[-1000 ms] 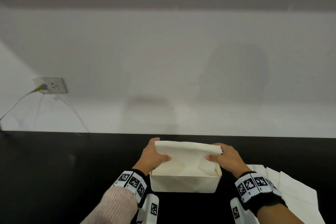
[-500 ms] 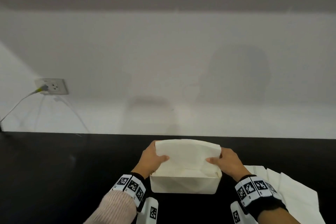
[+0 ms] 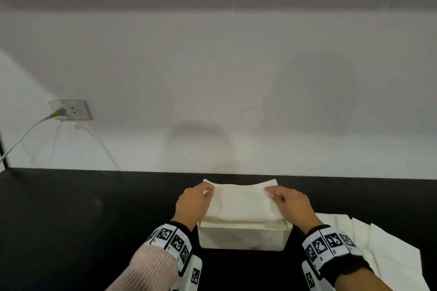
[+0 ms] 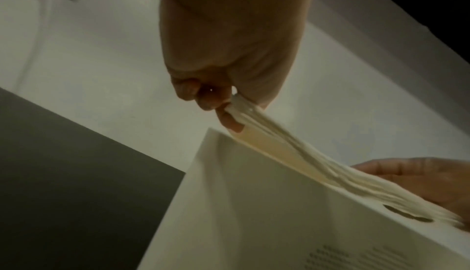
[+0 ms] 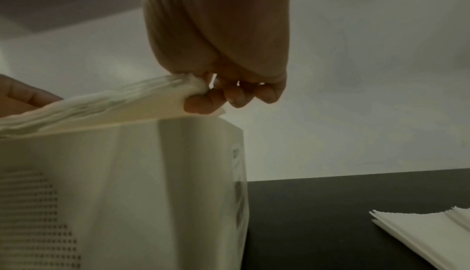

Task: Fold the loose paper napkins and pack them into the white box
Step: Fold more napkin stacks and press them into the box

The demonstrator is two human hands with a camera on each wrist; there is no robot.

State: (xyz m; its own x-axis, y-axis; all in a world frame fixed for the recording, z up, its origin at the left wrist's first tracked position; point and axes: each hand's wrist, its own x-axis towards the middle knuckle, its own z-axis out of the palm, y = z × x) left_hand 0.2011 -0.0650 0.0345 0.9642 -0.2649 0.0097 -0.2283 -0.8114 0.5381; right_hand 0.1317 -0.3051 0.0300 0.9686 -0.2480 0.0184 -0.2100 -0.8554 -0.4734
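We've got the folded stack of white paper napkins point(image 3: 240, 201) over the open white rectangular plastic box point(image 3: 243, 236), near edge already on the rim, far edge raised. Left hand point(image 3: 192, 203) pinches the far-left corner, right hand point(image 3: 292, 204) the far-right, thumb on top & fingers point(image 5: 203, 103) under; probably so the stack stays flat & square w/ the opening while lowered. More loose white paper napkins point(image 3: 378, 248) lie on the black tabletop point(image 3: 82, 220) to the right, prob. next to fold.

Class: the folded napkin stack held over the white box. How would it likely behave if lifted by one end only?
Probably floppy: the napkin stack sags between left hand and right hand. Its layers look loose, so they may fan apart.
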